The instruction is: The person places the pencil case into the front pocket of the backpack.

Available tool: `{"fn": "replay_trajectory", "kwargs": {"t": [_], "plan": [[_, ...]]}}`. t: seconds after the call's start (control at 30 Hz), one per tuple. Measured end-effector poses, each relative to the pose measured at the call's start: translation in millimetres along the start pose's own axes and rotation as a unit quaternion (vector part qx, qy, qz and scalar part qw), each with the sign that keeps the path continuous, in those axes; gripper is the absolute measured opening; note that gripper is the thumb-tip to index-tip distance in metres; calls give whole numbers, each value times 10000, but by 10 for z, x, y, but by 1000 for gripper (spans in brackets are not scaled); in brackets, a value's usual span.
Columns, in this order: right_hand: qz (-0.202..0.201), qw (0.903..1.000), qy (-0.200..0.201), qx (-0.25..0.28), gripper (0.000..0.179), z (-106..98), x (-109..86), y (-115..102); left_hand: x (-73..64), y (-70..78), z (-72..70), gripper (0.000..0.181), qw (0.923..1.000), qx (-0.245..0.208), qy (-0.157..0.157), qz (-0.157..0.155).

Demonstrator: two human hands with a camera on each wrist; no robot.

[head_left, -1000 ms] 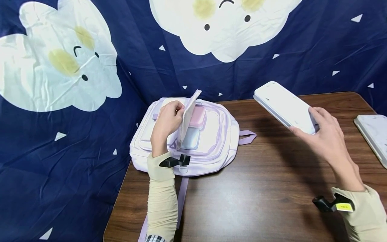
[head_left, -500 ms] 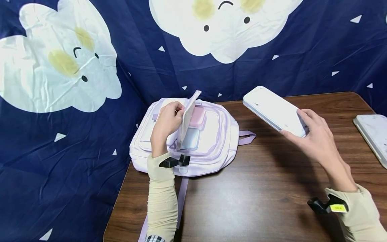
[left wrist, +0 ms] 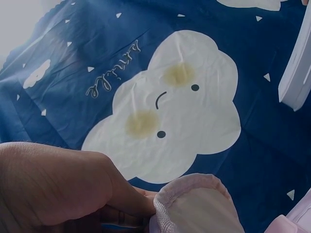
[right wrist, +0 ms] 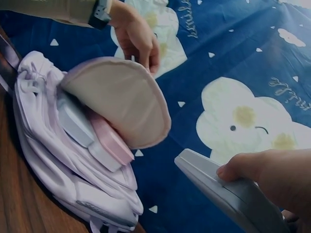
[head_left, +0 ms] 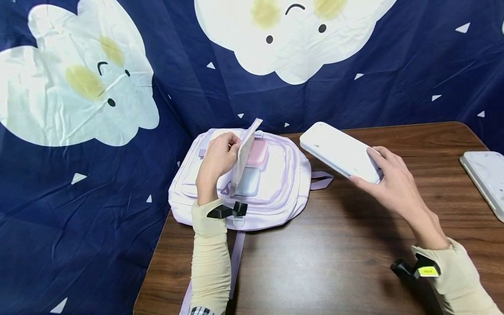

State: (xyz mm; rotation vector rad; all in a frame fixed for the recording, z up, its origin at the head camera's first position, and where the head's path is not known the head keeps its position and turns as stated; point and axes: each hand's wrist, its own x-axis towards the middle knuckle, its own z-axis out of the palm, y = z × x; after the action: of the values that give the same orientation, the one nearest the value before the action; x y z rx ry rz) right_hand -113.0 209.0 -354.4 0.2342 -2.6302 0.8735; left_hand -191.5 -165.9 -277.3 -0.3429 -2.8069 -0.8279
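Observation:
On the table lies a pale lilac backpack [head_left: 297, 183], its front pocket flap [head_left: 245, 157] raised. My left hand [head_left: 216, 159] pinches the flap's edge; in the right wrist view the flap's beige lining [right wrist: 119, 99] faces out. Inside the pocket sit a pink box [head_left: 258, 152] and a pale blue box [head_left: 249, 181], partly covered by the flap. To the right, my right hand [head_left: 393, 186] grips one end of a long white box [head_left: 338, 151] with rounded corners, thumb on one side and fingers on the other. The box is tilted in the air, its far end near the backpack's right side.
Another flat white box [head_left: 488, 175] lies at the table's right edge. A lilac strap loop [head_left: 320, 180] sticks out from the backpack, and a long strap [head_left: 236, 262] runs toward me. Behind the wooden table [head_left: 315, 262] hangs a navy cloth [head_left: 177, 57] with cloud prints.
My right hand has moved left and slightly down in the head view, bringing the white box closer to the backpack. The left hand keeps the flap raised without moving.

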Motion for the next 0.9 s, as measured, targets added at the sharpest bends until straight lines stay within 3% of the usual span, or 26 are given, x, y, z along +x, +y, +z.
{"fn": "replay_trajectory", "kwargs": {"t": [0.47, 0.9], "plan": [[-611, 9977, -283, -68, 79, 264, 21, -233, 9, 17, -10, 16, 10000, 80, -18, 34], [-874, 9947, -545, -19, 81, 479, 20, -384, 1, 21, -2, 16, 10000, 76, -39, -2]]}}
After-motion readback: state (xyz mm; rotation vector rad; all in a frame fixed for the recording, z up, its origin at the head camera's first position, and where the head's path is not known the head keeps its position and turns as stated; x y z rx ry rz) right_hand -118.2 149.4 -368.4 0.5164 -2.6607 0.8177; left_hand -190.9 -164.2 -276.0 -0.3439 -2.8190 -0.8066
